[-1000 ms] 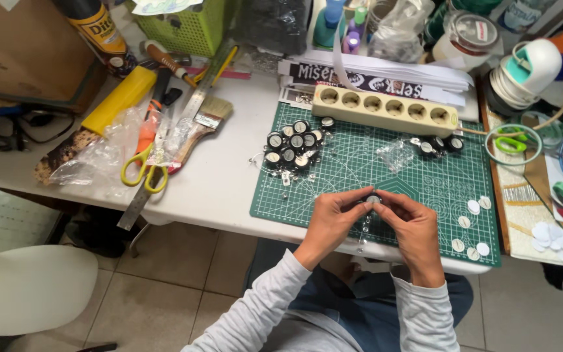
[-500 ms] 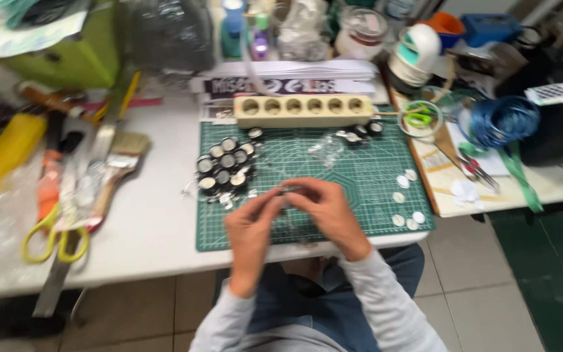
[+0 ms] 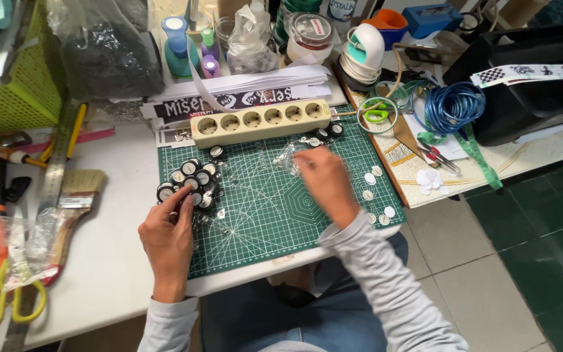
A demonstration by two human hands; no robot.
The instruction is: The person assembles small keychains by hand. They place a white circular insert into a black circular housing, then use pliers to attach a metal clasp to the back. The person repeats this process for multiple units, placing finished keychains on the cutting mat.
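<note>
Your left hand point(image 3: 167, 238) is pinching a round black-and-white button point(image 3: 193, 197) at the pile on the green cutting mat point(image 3: 275, 215). Your right hand point(image 3: 326, 182) is reaching toward crinkly plastic point(image 3: 288, 158) (grip blurred, cannot tell). Buttons look light, rigid, slippery; take them by the rims.

The left hand point(image 3: 167, 238) lies palm down, back of the hand to the camera, its fingers point(image 3: 187, 199) stretched forward and bunched together at the tips — the wrist is straight and the grey sleeve begins just behind it. The right hand point(image 3: 327, 182) reaches further out and is blurred, its back also turned up, the fingers curled toward the far side so that whether they pinch shut cannot be told. Both forearms rise from the lower edge — the left nearly upright in the picture, the right slanting up and to the left.
</note>
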